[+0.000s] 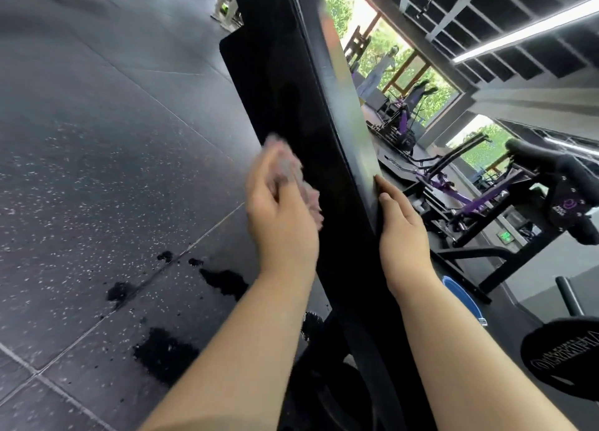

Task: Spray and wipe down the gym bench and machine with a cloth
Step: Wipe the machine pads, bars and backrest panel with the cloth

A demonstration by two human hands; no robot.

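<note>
Left of the bench (pixel 301 106), dark wet patches (pixel 165 356) lie on the speckled floor (pixel 97 139), some close to the bench's foot. We judge a slip there the first risk, should we step round without looking down.

Just left of the bench, our left hand (pixel 282 216) is curled round a pinkish cloth (pixel 293 174) and presses it against the bench's black face. The hand is blurred, so we cannot tell how much cloth hangs loose. A loose tail could drag through the wet or slip from our fingers.

The bench runs long and narrow, away and upward from us, with open floor all along its left side for long strokes.

On the bench's right edge, our right hand (pixel 402 233) grips the rim, thumb on the near face, steadying it. If the cloth sweeps across too far, it meets that thumb.

Right of the bench, room is tighter: a blue basin (pixel 460 297) sits on the floor near the bench, a purple-and-black machine (pixel 486 200) stands beyond it, and a weight plate (pixel 564 359) lies lower down. An elbow swung wide could catch them.
</note>
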